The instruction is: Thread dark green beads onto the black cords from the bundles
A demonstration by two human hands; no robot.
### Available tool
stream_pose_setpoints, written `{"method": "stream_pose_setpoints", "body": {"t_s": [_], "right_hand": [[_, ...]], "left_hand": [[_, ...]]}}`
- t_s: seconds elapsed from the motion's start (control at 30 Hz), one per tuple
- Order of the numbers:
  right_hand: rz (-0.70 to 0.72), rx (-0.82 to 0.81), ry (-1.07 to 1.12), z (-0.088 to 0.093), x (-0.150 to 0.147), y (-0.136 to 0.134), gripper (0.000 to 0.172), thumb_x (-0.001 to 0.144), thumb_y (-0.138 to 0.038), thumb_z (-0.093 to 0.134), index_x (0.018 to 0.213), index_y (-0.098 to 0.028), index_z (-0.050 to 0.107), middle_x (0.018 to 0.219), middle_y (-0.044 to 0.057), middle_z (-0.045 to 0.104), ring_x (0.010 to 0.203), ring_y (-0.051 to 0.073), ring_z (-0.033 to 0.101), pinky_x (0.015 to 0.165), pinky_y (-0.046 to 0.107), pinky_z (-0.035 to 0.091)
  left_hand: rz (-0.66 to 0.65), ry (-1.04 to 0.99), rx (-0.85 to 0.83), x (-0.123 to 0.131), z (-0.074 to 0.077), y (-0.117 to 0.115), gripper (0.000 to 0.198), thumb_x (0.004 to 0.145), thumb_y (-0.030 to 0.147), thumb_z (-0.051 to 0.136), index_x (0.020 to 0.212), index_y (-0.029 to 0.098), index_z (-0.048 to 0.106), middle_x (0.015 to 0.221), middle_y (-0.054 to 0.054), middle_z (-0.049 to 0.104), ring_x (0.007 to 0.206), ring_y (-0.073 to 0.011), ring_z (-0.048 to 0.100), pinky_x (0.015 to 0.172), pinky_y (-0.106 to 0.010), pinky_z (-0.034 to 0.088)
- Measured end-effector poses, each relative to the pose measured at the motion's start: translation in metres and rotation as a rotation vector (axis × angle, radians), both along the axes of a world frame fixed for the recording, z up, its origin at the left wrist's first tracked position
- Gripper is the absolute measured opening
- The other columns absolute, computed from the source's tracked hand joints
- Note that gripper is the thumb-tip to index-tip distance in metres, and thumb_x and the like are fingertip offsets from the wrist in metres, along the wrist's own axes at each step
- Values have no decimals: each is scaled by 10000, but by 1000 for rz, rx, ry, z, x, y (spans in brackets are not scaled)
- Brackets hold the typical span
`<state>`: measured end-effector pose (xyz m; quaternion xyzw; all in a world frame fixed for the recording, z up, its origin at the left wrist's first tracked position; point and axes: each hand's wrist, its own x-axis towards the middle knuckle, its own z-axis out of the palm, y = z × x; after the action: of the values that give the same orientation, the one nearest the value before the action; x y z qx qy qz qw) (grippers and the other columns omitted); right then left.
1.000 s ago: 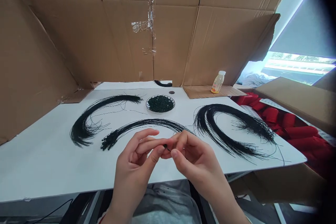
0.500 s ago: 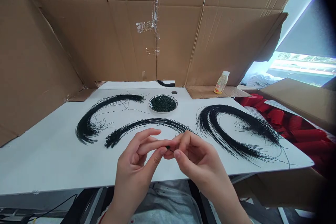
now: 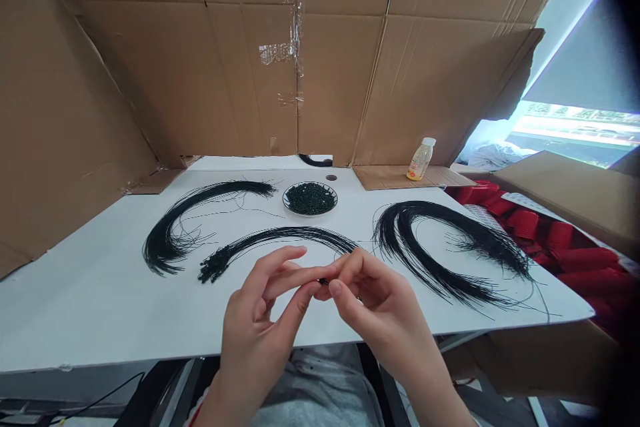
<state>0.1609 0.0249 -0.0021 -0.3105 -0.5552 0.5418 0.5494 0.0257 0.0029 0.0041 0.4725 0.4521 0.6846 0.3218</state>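
Observation:
Just above the table's near edge, my left hand (image 3: pixel 265 310) pinches a tiny black piece (image 3: pixel 323 281) between thumb and forefinger. My right hand (image 3: pixel 383 310) is closed beside it, thumb and forefinger pressed together on a thin black wire at that piece; the fingers hide most of it. The fingertips of both hands nearly meet. Behind them a bundle of black wires (image 3: pixel 290 233) curves across the table, with a clump of small dark pieces (image 3: pixel 215 263) at its left end. A plate (image 3: pixel 310 214) heaped with small dark green-black pieces (image 3: pixel 310 198) stands farther back.
More black wire bundles lie at the left (image 3: pixel 173 227) and right (image 3: pixel 420 240) of the white table (image 3: pixel 125 320). A capped bottle (image 3: pixel 421 159) stands on a cardboard flap. Cardboard walls (image 3: pixel 250 80) enclose the back and left. Red rolls (image 3: pixel 583 260) fill a box at right.
My fingertips have drawn slightly closer together around the black piece, and less of the wire shows between them. The bundles and plate have stayed in place.

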Motion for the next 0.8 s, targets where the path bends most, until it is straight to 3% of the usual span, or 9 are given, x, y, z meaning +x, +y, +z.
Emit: {"method": "stream_pose_setpoints", "body": {"t_s": [0.8], "right_hand": [[-9, 36, 4, -1, -1, 0, 201, 901, -214, 701, 738, -216, 584, 810, -15, 668, 797, 148, 669, 770, 249, 579]], "left_hand": [[-5, 79, 21, -3, -4, 0, 178, 841, 271, 806, 1006, 290, 744, 819, -3, 849, 877, -241, 732, 909, -345, 526]]}}
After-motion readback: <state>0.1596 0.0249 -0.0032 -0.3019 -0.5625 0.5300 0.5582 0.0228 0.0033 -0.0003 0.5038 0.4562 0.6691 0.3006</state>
